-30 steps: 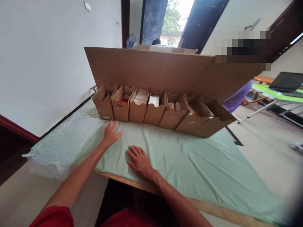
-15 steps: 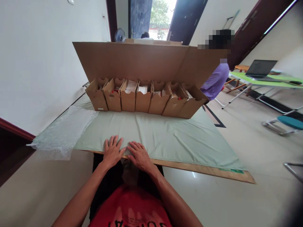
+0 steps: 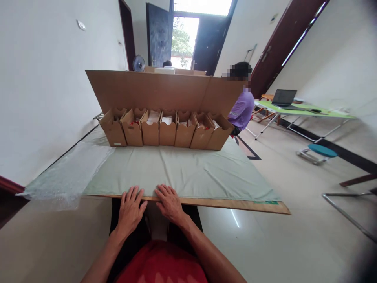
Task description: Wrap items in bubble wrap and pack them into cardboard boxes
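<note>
My left hand (image 3: 130,208) rests palm down at the table's front edge, its fingers stretched out over the green cloth (image 3: 176,173). To its right, my right hand (image 3: 169,202) lies flat on the same edge with fingers extended. Neither hand holds anything, and a small gap separates them. Beyond them, a row of several cardboard bins (image 3: 167,133) stands along the back of the table, with papers and small red items partly visible inside. Behind the bins rises a tall cardboard panel (image 3: 153,90).
Clear bubble wrap (image 3: 70,169) hangs over the table's left front edge. A person in a purple shirt (image 3: 243,110) sits behind the panel at right. Farther right are a green folding table (image 3: 330,112) with a laptop (image 3: 284,98) and a blue stool (image 3: 322,150).
The view has tilted up and turned right, so the scene sits further left. My hands have drawn back slightly toward the table edge and moved a little apart.
</note>
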A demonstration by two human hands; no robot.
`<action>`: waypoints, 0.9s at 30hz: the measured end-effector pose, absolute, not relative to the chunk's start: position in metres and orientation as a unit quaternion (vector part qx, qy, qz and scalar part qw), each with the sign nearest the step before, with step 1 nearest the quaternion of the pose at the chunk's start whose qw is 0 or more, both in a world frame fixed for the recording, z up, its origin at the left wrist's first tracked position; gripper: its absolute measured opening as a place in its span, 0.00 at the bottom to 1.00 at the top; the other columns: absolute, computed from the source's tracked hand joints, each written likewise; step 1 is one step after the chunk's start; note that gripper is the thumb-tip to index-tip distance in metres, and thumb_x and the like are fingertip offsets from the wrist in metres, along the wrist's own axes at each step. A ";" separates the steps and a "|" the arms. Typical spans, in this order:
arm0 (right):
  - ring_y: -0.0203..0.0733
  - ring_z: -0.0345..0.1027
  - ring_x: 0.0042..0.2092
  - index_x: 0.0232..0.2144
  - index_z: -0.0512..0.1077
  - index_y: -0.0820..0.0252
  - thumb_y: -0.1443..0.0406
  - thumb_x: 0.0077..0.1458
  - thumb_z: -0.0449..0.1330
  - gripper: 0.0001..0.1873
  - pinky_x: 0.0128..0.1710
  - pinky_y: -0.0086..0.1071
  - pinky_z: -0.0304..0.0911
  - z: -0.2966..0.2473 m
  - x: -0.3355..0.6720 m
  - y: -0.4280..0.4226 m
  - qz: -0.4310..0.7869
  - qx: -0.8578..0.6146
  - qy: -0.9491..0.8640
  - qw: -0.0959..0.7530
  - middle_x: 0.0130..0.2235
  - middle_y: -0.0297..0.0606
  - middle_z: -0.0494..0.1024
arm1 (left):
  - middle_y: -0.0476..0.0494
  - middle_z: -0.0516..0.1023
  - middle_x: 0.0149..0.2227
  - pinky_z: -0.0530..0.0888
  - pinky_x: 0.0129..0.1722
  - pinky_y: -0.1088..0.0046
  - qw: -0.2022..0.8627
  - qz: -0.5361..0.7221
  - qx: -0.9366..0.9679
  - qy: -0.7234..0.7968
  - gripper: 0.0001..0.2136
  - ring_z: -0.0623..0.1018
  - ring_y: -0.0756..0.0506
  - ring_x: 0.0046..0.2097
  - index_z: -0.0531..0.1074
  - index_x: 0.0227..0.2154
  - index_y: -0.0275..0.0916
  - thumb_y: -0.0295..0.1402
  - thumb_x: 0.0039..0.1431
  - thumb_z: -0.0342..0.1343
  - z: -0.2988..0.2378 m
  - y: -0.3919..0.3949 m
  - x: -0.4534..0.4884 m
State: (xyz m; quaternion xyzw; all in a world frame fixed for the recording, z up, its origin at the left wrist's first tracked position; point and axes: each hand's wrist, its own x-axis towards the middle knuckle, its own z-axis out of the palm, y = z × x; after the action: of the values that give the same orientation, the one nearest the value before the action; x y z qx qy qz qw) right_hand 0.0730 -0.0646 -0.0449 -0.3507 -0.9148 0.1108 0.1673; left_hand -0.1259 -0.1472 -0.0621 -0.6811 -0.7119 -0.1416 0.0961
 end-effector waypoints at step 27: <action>0.57 0.54 0.70 0.65 0.66 0.61 0.58 0.64 0.60 0.30 0.67 0.53 0.53 -0.019 0.125 0.069 0.138 -0.458 -0.873 0.096 0.69 0.52 0.63 | 0.34 0.59 0.71 0.55 0.68 0.41 -0.002 -0.089 -0.796 -0.599 0.27 0.58 0.32 0.72 0.63 0.67 0.43 0.43 0.68 0.50 -0.045 0.041 -0.074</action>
State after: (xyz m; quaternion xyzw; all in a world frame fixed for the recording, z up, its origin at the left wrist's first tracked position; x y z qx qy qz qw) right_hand 0.1249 0.0686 -0.0192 -0.4579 -0.8728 0.1384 0.0965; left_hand -0.0741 0.0409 -0.0447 -0.7959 -0.5988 -0.0890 -0.0025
